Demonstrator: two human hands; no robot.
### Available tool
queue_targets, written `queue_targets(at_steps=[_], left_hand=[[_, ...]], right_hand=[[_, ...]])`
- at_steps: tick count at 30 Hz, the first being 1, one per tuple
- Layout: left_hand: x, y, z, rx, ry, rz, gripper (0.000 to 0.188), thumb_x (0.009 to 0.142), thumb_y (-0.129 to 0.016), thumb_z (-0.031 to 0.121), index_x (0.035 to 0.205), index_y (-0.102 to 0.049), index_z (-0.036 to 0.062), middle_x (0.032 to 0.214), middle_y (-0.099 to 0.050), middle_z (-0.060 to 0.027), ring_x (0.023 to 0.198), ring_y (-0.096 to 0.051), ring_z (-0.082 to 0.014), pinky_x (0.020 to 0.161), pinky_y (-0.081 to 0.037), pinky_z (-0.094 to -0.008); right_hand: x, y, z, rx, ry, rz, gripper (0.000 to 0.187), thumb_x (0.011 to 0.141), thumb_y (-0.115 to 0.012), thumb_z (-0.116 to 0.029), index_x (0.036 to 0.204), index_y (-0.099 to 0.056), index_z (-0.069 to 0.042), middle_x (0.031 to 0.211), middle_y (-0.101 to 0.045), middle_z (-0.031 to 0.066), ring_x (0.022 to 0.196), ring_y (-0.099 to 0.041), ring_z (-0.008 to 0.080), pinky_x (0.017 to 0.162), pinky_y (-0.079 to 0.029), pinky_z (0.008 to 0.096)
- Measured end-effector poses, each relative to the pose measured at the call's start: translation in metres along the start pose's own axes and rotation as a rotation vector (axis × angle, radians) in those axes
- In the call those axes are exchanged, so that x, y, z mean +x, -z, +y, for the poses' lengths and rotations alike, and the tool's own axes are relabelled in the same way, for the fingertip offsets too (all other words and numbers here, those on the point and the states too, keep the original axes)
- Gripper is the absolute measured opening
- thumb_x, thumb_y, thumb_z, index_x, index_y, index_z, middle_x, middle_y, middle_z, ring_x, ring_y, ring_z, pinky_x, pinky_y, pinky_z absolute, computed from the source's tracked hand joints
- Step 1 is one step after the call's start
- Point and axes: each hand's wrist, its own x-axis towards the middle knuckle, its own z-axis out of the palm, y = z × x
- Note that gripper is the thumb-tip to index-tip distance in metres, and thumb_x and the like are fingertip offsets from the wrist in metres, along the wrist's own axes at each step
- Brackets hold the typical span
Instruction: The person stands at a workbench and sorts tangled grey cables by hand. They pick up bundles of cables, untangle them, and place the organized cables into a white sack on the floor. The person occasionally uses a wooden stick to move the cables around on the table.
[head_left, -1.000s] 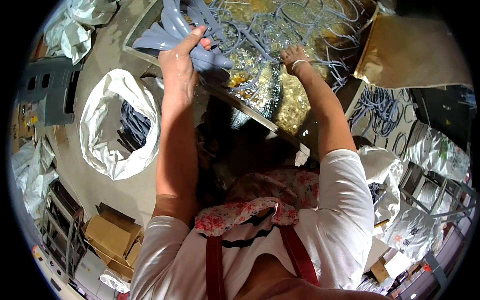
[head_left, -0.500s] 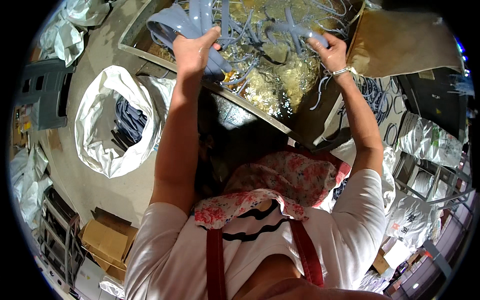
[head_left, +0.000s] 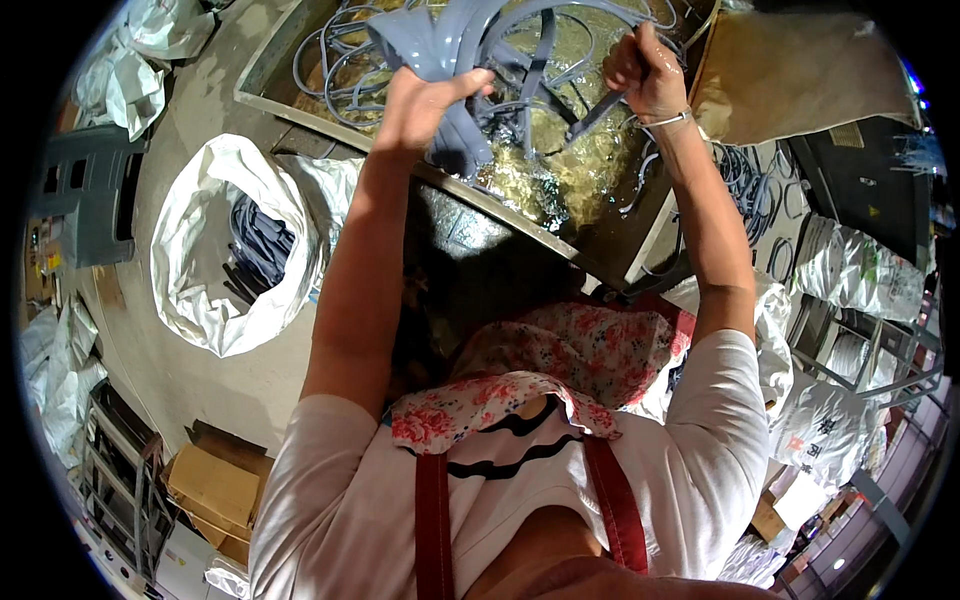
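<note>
My left hand (head_left: 418, 105) is raised over a metal tank (head_left: 300, 112) and grips a thick bundle of grey rubber strips (head_left: 440, 45) that droops down past the palm. My right hand (head_left: 645, 75) is closed on the far ends of the same grey strips, which arch between the two hands. The tank holds yellowish water (head_left: 560, 165) with several more grey loops lying in it. A thin bracelet sits on my right wrist.
A white sack (head_left: 195, 290) with grey strips inside stands on the floor to the left. A brown board (head_left: 800, 70) leans at the tank's right end. Cardboard boxes (head_left: 215, 490) lie lower left, silver bags (head_left: 860, 270) and metal racks at right, a grey crate (head_left: 85, 190) far left.
Both hands have lifted higher above the water with the grey strips. The right hand has gone from reaching into the tank to gripping strip ends and pulling them up.
</note>
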Motion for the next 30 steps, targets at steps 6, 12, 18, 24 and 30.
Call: queue_targets(at_steps=[6,12,18,24,30], left_hand=[[-0.001,0.011,0.005,0.027,0.09,0.081,0.012,0.077,-0.061,0.007,0.084,-0.057,-0.0019,0.066,-0.056,-0.0069,0.058,-0.053,-0.0143,0.054,-0.044,-0.0272],[-0.005,0.026,0.021,-0.069,0.191,0.155,0.016,0.078,-0.06,0.012,0.084,-0.054,-0.0021,0.067,-0.052,-0.006,0.057,-0.051,-0.0135,0.051,-0.043,-0.0258],[-0.01,0.024,0.042,-0.096,0.131,0.365,0.026,0.076,-0.064,0.014,0.093,-0.057,-0.0036,0.07,-0.054,-0.0058,0.057,-0.052,-0.0136,0.053,-0.043,-0.0246],[-0.008,0.03,0.042,-0.001,-0.013,0.504,0.02,0.071,-0.066,0.004,0.087,-0.057,-0.0035,0.072,-0.058,-0.0076,0.056,-0.053,-0.0135,0.053,-0.042,-0.0251],[-0.008,0.04,0.036,-0.005,0.007,0.555,0.017,0.072,-0.065,0.001,0.086,-0.057,-0.0045,0.072,-0.059,-0.0073,0.057,-0.054,-0.0133,0.053,-0.043,-0.025]], right_hand=[[0.032,0.066,0.063,-0.444,-0.13,0.374,0.022,0.085,-0.057,-0.014,0.102,-0.057,0.001,0.09,-0.061,0.0071,0.085,-0.06,0.0169,0.078,-0.051,0.0322],[0.087,0.076,0.147,-1.368,0.108,0.06,0.038,0.073,-0.064,-0.011,0.11,-0.055,-0.006,0.104,-0.059,0.0129,0.095,-0.057,0.028,0.082,-0.047,0.0361],[0.138,0.088,0.198,-1.561,-0.384,0.161,0.059,0.073,-0.062,-0.017,0.128,-0.04,-0.013,0.126,-0.045,0.014,0.114,-0.043,0.0364,0.093,-0.04,0.0386],[0.116,0.077,0.205,-1.575,-0.814,-0.108,0.032,0.081,-0.051,-0.03,0.102,-0.056,-0.006,0.103,-0.057,0.0229,0.098,-0.055,0.0367,0.084,-0.044,0.0418],[0.1,0.029,0.143,-1.594,0.016,0.438,0.024,0.08,-0.054,-0.023,0.099,-0.052,-0.008,0.09,-0.062,0.017,0.084,-0.059,0.0371,0.074,-0.047,0.0429]])
